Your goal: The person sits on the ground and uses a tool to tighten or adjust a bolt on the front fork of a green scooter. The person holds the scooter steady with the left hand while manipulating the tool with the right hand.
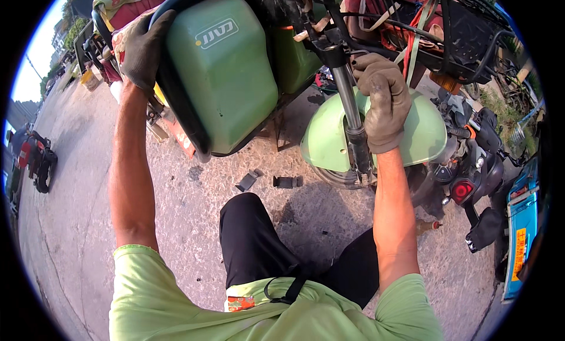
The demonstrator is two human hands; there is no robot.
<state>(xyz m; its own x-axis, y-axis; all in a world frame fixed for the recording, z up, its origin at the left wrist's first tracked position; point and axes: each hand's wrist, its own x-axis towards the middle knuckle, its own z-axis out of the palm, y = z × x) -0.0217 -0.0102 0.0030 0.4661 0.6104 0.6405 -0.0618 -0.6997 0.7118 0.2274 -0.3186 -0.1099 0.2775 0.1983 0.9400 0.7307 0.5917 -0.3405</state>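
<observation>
A green three-wheeled or similar vehicle stands in front of me, with a green front panel edged by a black tubular bar. My left hand, in a dark glove, is closed round that bar at the panel's upper left. My right hand, gloved too, is a fist beside the shiny front fork tube. Whatever its curled fingers hold is hidden. Below it, a green fender covers the front wheel, partly behind the fork.
Two small black brackets lie on the concrete near my knee. A black wire basket with red straps sits at upper right. Beyond it are a dark scooter with a red tail light and a blue panel. Another scooter stands far left.
</observation>
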